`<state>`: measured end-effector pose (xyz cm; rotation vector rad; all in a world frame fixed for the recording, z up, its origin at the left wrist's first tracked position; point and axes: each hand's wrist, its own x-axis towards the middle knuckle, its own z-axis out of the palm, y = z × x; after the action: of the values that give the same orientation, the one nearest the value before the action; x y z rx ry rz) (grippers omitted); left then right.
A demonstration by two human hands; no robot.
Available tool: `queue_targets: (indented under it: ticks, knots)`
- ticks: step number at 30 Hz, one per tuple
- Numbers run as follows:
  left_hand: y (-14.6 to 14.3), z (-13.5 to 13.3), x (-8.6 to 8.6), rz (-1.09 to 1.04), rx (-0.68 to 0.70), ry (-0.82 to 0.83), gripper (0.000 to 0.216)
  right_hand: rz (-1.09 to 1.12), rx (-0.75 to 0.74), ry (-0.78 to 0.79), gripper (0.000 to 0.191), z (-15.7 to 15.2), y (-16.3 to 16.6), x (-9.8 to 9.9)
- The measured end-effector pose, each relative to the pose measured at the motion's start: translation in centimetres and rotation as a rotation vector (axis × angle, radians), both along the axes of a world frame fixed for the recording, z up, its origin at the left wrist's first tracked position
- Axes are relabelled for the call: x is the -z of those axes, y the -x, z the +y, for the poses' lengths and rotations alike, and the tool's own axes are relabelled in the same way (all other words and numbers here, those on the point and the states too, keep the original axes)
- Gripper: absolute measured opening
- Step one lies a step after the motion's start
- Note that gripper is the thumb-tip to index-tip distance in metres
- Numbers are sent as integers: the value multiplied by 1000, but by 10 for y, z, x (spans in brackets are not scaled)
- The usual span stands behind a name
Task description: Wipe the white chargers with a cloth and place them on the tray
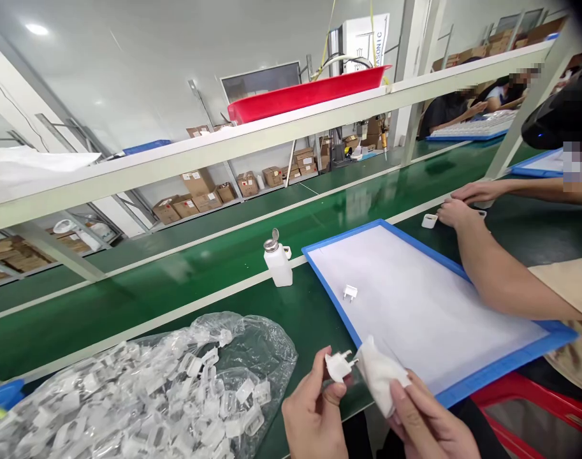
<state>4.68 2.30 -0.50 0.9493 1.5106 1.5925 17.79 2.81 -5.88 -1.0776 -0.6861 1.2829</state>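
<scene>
Between thumb and fingers my left hand (pixel 317 408) pinches a small white two-pin plug (pixel 338 366), its pins pointing right. A folded white cloth (pixel 381 376) is gripped in my right hand (pixel 424 417), its tip close to the plug's pins; whether they touch I cannot tell. Just beyond my hands lies a white board with a blue rim (pixel 338 293). On its white surface sits another two-pin plug (pixel 350 292). To the left, a clear plastic bag (pixel 266 331) holds many loose white plastic pieces (pixel 161 408).
A white pump bottle (pixel 278 264) with its metal lid raised stands near the green conveyor belt (pixel 214 255). At right, a co-worker's hands (pixel 458 207) handle small white pieces. A shelf rail (pixel 199 150) carrying a red tray (pixel 310 95) crosses above the belt.
</scene>
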Motion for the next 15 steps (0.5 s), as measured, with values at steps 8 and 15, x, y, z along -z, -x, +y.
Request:
queue_targets:
  ticks: [8, 15]
  knots:
    - [-21, 24, -14, -810, 207, 339, 28, 336, 447, 239, 55, 13, -42, -8]
    - [-36, 33, -5, -1053, 501, 318, 42, 303, 493, 31, 55, 16, -64, -3]
